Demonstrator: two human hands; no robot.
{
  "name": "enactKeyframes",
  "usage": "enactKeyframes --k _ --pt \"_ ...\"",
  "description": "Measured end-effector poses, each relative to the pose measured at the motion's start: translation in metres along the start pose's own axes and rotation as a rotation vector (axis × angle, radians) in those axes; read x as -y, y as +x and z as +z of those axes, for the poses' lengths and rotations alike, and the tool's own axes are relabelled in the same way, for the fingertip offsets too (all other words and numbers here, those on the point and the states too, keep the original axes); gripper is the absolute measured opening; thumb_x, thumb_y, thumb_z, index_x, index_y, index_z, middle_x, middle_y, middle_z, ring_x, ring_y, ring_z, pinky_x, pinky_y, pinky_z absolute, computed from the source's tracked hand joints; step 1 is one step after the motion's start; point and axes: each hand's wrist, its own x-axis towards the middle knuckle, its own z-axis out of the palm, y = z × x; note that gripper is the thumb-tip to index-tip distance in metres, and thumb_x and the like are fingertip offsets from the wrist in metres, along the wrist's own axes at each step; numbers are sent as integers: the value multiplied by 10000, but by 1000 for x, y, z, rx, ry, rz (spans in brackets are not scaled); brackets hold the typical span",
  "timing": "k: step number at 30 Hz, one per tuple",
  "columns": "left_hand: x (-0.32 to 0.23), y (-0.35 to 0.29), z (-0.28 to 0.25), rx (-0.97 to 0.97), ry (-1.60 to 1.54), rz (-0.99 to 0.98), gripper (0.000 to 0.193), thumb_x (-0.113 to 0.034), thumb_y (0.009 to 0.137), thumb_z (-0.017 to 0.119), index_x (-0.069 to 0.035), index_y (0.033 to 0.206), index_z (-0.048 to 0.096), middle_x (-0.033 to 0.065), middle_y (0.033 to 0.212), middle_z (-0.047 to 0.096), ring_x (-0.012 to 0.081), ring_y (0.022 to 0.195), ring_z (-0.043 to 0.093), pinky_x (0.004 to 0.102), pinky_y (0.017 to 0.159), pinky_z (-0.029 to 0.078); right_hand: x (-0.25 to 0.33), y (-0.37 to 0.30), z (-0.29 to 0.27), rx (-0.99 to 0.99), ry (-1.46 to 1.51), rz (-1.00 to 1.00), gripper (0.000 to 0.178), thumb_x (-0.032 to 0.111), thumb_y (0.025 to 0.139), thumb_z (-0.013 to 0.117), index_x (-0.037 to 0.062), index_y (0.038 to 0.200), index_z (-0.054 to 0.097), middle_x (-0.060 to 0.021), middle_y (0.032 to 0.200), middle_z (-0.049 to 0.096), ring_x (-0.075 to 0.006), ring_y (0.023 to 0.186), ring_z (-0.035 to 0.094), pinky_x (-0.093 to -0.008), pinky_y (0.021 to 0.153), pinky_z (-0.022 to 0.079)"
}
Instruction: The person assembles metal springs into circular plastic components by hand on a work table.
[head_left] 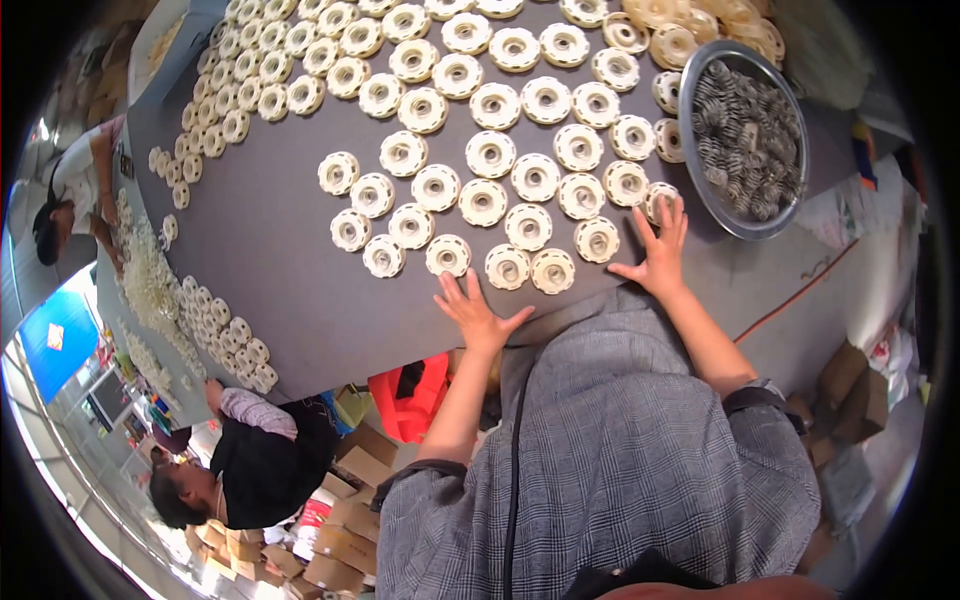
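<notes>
Many cream plastic wheel-shaped parts (484,202) with notched rims lie flat across the grey table (280,220). Metal coil springs show in the centres of several of them. My left hand (478,318) is near the table's front edge, fingers spread and empty, its fingertips at the lower rim of one cream wheel (447,255). Farther right, my right hand (660,262) spreads its fingers too, with the fingertips over another wheel (660,200) and partly covering it. Neither hand grasps anything.
A round metal basin (688,130) full of coil springs (748,140) stands at the right, beside a heap of yellowish parts (675,42). Two people work along the left side, near small white pieces (150,290). A red bag (410,400) and cardboard boxes (345,540) sit below the table.
</notes>
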Motion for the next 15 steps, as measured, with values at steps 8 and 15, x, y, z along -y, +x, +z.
enactKeyframes --k 8,15 --pt "9 6 14 -220 39 -87 1141 -620 511 699 -81 1346 139 269 1375 30 461 1271 38 661 933 68 35 27 26 -63 0 -132 871 620 528 668 197 1253 436 -134 1393 198 -452 1268 53 -593 988 80" --pt "31 23 2 -265 7 -185 1211 -580 475 747 -35 1343 103 302 1358 -14 456 1271 1 659 936 48 60 47 43 30 -27 -162 841 661 507 646 226 1209 489 -116 1388 210 -452 1264 47 -644 952 56"
